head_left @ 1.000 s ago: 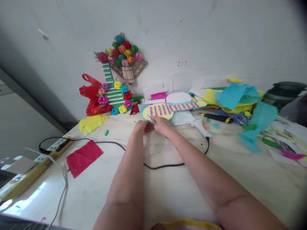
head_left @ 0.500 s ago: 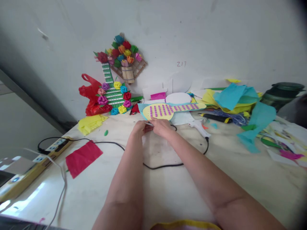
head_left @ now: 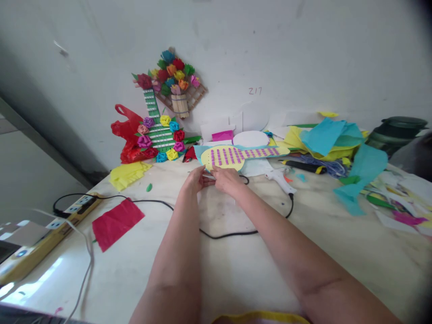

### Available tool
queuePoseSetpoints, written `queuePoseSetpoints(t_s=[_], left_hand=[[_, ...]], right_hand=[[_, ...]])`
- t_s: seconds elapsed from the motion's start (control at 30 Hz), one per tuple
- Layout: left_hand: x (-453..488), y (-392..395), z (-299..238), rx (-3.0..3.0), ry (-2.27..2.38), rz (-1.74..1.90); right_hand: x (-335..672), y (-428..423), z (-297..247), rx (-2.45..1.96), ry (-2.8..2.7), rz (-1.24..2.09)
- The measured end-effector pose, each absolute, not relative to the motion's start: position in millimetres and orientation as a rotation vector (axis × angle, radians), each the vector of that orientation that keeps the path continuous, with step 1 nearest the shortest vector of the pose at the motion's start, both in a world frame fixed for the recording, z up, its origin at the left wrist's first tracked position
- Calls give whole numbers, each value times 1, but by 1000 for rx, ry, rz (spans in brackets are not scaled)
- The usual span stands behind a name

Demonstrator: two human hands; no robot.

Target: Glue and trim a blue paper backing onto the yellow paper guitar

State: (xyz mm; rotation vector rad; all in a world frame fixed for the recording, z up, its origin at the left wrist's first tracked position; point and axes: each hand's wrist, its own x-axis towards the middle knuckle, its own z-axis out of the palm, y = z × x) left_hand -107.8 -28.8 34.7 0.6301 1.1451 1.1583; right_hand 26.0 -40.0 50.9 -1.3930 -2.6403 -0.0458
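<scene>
A yellow guitar-shaped paper cutout (head_left: pixel 222 162), crossed by rows of small purple strips, lies on light blue crepe paper (head_left: pixel 199 150) that shows around its rim. Both hands are at the near edge of its round body. My left hand (head_left: pixel 196 179) is closed at the lower left edge, thumb above and fingers below. Close beside it, my right hand (head_left: pixel 227 180) is closed on the same edge, knuckles up. A pale strip shows between the hands; whether it is paper or the board's underside, I cannot tell. The fingertips are partly hidden.
A white glue gun (head_left: pixel 280 179) lies to the right, its black cord (head_left: pixel 232 234) looping behind my forearms. Nearby are a cutter knife (head_left: pixel 303 166), blue and yellow crepe paper (head_left: pixel 349 135), a red sheet (head_left: pixel 118 223) and a power strip (head_left: pixel 72 220). A flower-decorated green guitar (head_left: pixel 161 136) stands against the wall.
My left hand has shifted slightly left, its thumb now more raised against the cutout's edge. My right hand is nearly unmoved.
</scene>
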Motion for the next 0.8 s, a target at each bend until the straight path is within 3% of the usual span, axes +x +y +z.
queuePoseSetpoints(t_s=[0.23,0.43,0.67,0.8], left_hand=[[-106,-24,25,707,1215,1218],[-108,-24,30,637,1250,1208],[-112,-25,30,733,1261,1207],[-116,-25,28,780,1246,1241]], right_hand=[[26,-39,47,-1314,-2626,-47],[33,-25,53,-1324,-2446,174],[58,-9,68,-1710,-1931,247],[75,-1,71,-1833,-1840,501]])
